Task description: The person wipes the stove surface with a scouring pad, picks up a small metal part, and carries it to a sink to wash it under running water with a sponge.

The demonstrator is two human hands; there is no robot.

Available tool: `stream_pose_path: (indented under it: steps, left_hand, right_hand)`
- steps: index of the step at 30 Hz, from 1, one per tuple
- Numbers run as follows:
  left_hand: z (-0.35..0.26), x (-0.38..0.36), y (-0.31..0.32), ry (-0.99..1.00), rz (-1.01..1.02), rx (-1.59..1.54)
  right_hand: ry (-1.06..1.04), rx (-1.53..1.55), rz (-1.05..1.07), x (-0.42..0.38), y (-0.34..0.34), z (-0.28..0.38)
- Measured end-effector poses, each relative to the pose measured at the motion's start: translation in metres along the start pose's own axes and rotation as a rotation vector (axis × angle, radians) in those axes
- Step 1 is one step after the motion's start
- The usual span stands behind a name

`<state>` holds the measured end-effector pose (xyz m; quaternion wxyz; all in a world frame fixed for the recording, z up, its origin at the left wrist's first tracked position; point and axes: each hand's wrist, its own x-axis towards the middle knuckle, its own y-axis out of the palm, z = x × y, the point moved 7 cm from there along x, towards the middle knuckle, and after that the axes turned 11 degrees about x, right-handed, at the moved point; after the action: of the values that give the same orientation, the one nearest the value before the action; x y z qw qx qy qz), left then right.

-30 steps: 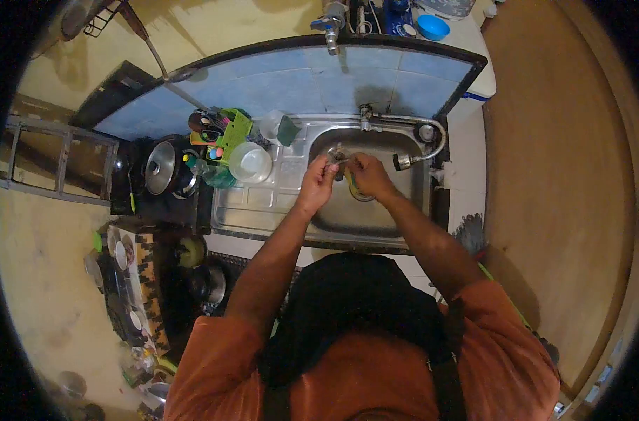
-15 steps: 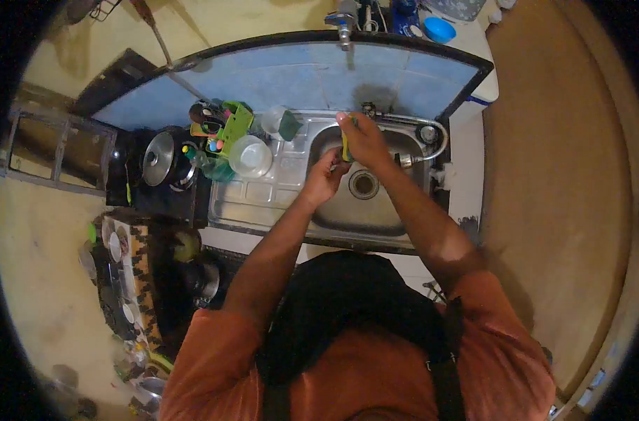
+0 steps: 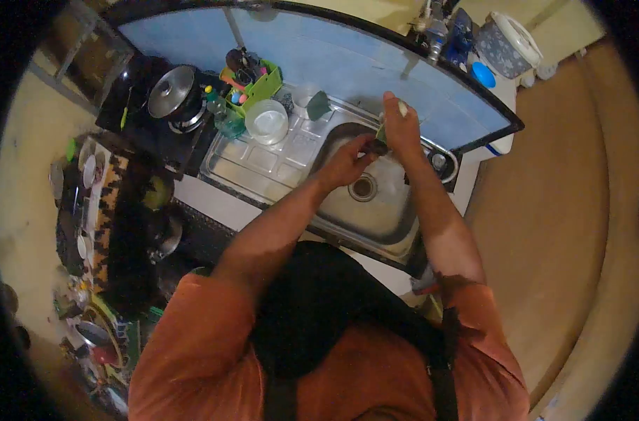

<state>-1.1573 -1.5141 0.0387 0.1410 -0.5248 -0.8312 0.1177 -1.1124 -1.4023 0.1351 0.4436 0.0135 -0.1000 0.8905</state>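
The right hand (image 3: 401, 126) is raised over the far edge of the steel sink (image 3: 379, 217), its grip pinching a yellow-green sponge (image 3: 382, 131) whose pale end sticks out above the knuckles. The left hand (image 3: 347, 163) sits just beside it, lower and nearer the basin, fingers curled around a small dark item (image 3: 379, 147); what that item is cannot be told, and it touches or nearly touches the sponge. Both hands hover above the basin, up-left of the round drain (image 3: 363, 187), which lies bare beneath them.

Behind the right hand runs the blue tiled backsplash (image 3: 319, 56). To the right of the basin a faucet hose fitting (image 3: 440, 161) lies on the rim, just beside the right forearm. On the ribbed drainboard (image 3: 256, 158) to the left stand a white bowl (image 3: 267, 121), a clear cup (image 3: 304, 102) and a dark green cup (image 3: 319, 106), the last one near the left hand's knuckles. Further left a green utensil caddy (image 3: 253, 83) holds coloured handles, and a lidded pot (image 3: 171, 91) rests on the black stove (image 3: 148, 105). A shelf of dishes (image 3: 84, 203) lies along the left side, well apart from the hands.
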Motion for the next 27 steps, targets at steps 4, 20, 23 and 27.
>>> stream_pose_path:
  steps: [4, 20, 23, 27]
  left_hand:
    - [0.001, 0.003, -0.001, 0.093, -0.033, -0.050]
    - [-0.007, 0.001, -0.004, 0.104, -0.083, -0.004]
    - [-0.008, 0.005, -0.004, 0.139, -0.140, -0.080]
    - [-0.001, 0.012, -0.004, 0.112, -0.177, -0.102]
  right_hand:
    - [0.288, 0.276, 0.124, 0.003, 0.004, -0.013]
    - [0.200, 0.209, 0.056, 0.008, 0.020, -0.005]
    - [0.209, 0.151, -0.120, 0.006, 0.018, 0.001]
    - [0.214, 0.034, -0.223, 0.022, -0.003, -0.030]
